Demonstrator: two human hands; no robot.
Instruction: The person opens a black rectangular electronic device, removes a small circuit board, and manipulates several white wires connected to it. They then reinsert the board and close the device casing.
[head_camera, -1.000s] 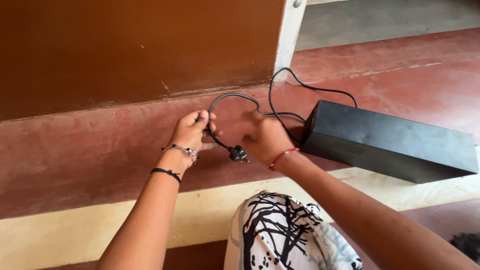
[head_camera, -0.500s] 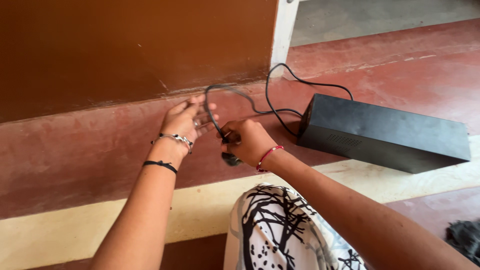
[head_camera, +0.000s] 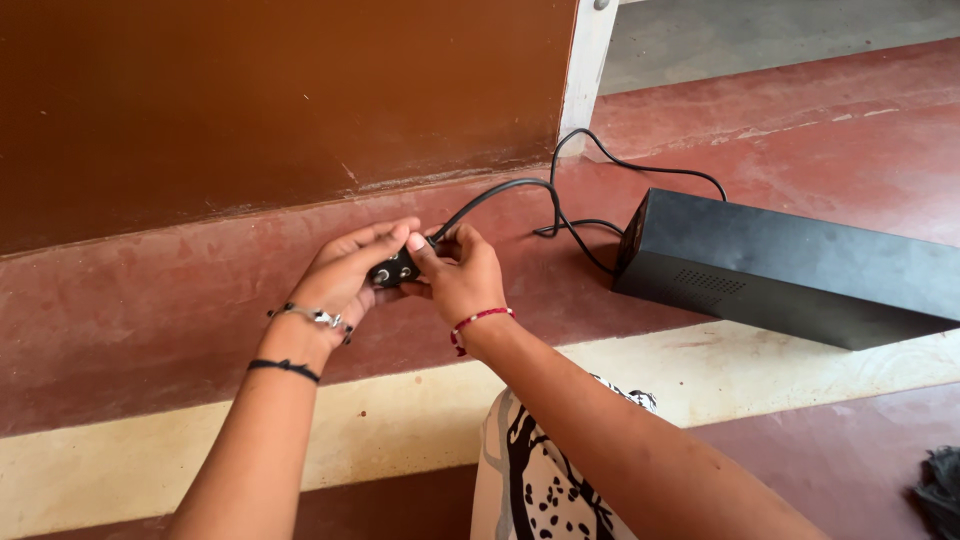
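Observation:
My left hand (head_camera: 345, 275) and my right hand (head_camera: 462, 275) meet in front of me, both gripping a black power plug (head_camera: 394, 269) with metal pins showing. Its black cable (head_camera: 520, 190) rises from between my fingers, loops over the red floor and runs to the back of a long black box (head_camera: 790, 268) lying on the floor to the right. My left wrist carries a silver bracelet and a black band, my right wrist a red thread.
A brown wall (head_camera: 260, 90) stands straight ahead, with a white door frame post (head_camera: 588, 70) to its right. A cream stripe (head_camera: 380, 430) crosses the red floor near me. My patterned white-and-black clothing (head_camera: 540, 480) is at the bottom. A dark object (head_camera: 938, 490) lies at the lower right corner.
My hands have come together and lifted the plug from the floor; the cable has been drawn in toward me, its loop now straighter. The camera view shifted slightly.

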